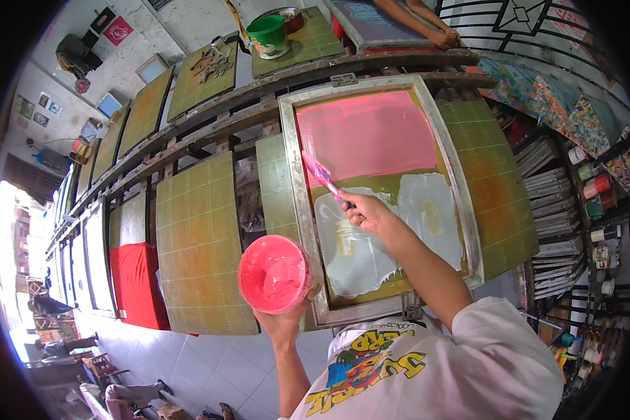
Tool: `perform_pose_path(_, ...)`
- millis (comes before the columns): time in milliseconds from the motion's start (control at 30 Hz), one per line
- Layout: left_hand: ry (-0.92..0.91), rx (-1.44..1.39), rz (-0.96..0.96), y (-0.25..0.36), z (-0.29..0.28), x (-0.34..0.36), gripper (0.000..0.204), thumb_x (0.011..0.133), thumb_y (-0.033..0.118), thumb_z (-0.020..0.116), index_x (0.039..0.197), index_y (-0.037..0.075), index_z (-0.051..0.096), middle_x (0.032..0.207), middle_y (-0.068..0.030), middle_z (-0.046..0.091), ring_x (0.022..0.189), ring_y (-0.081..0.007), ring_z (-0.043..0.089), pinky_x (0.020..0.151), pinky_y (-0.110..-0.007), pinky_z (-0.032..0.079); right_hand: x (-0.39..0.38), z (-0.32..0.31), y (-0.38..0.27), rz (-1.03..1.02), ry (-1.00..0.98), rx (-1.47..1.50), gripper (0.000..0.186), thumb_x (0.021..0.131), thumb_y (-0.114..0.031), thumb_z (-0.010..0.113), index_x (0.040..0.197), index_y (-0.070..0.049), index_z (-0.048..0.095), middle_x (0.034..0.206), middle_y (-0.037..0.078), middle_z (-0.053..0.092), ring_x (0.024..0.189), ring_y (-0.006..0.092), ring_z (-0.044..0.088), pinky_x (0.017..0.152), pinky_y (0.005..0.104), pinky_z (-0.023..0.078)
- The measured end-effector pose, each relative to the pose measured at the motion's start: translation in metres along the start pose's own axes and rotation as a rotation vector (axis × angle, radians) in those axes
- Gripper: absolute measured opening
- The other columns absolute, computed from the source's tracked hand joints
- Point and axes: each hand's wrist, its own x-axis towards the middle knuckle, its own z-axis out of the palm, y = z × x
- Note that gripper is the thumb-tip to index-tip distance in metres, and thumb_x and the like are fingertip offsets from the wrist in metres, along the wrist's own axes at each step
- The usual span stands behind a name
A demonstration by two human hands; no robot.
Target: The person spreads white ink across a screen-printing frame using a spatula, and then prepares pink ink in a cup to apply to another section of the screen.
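Observation:
My left hand (284, 323) grips a round tub (251, 256) of thick pink ink (276, 278) from below, beside the screen's left edge. Between the fingers of my right hand (364, 212) is an ink spatula (320, 171), its blade smeared pink and touching or just above the left side of the mesh. The silk-screen frame (292, 150) lies over a green board. A broad pink ink layer (367, 133) covers the upper part of its mesh. Two pale grey patches (353, 255) spread over the lower part, partly hidden by my right forearm.
Green gridded boards (196, 241) line the rails (210, 133); one carries a red cloth (136, 283). A green bucket (267, 35) stands on a far board. Another person's hands (442, 36) rest at a second screen. Stacked frames (554, 210) and ink pots (597, 185) are at right.

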Motion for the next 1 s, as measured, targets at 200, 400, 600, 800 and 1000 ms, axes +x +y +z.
perform_pose_path(200,-0.011,-0.072,-0.014,0.001,0.002,-0.001,0.09,0.056,0.01,0.1,0.134,0.002,0.056,0.127,-0.0094,0.067,0.11,-0.021,0.067,0.098,-0.038,0.055,0.025,0.022,-0.039,-0.049,0.075,-0.043,0.02,0.102,-0.025,0.068,0.107,-0.009,0.057,0.082,-0.001,0.053,0.055,-0.0004,0.036,0.04,0.0155,0.021)
perform_pose_path(400,0.004,-0.059,0.002,-0.009,-0.001,-0.006,0.091,0.056,0.01,0.1,0.135,0.002,0.055,0.127,-0.0101,0.067,0.111,-0.0216,0.067,0.099,-0.038,0.056,0.064,0.029,-0.07,-0.025,0.065,-0.03,0.023,0.1,-0.024,0.07,0.09,-0.009,0.056,0.08,0.0,0.052,0.055,0.0035,0.036,0.041,0.0201,0.02)
perform_pose_path(600,0.005,-0.044,0.046,0.001,0.004,-0.007,0.076,0.061,0.014,0.099,0.128,0.001,0.065,0.12,-0.008,0.072,0.107,-0.0193,0.07,0.098,-0.037,0.056,0.091,0.044,-0.092,-0.032,0.078,-0.049,0.022,0.104,-0.027,0.064,0.103,-0.006,0.06,0.078,-0.002,0.053,0.052,-0.0002,0.036,0.039,0.0152,0.021)
perform_pose_path(800,-0.005,-0.064,-0.003,-0.004,0.001,-0.007,0.09,0.055,0.011,0.099,0.134,0.001,0.057,0.126,-0.01,0.067,0.112,-0.0215,0.067,0.099,-0.038,0.055,0.105,0.047,-0.097,-0.135,0.124,-0.056,0.023,0.098,-0.026,0.071,0.089,-0.006,0.063,0.074,0.0,0.057,0.053,0.0046,0.042,0.039,0.022,0.023)
perform_pose_path(1000,-0.013,-0.028,0.083,0.0,0.011,-0.007,0.073,0.063,0.014,0.096,0.128,0.002,0.064,0.118,-0.0079,0.071,0.105,-0.0192,0.07,0.095,-0.036,0.056,0.101,0.026,-0.08,-0.841,0.463,-0.59,0.028,0.091,-0.026,0.078,0.101,-0.001,0.074,0.082,0.008,0.072,0.069,0.0175,0.066,0.058,0.035,0.049)
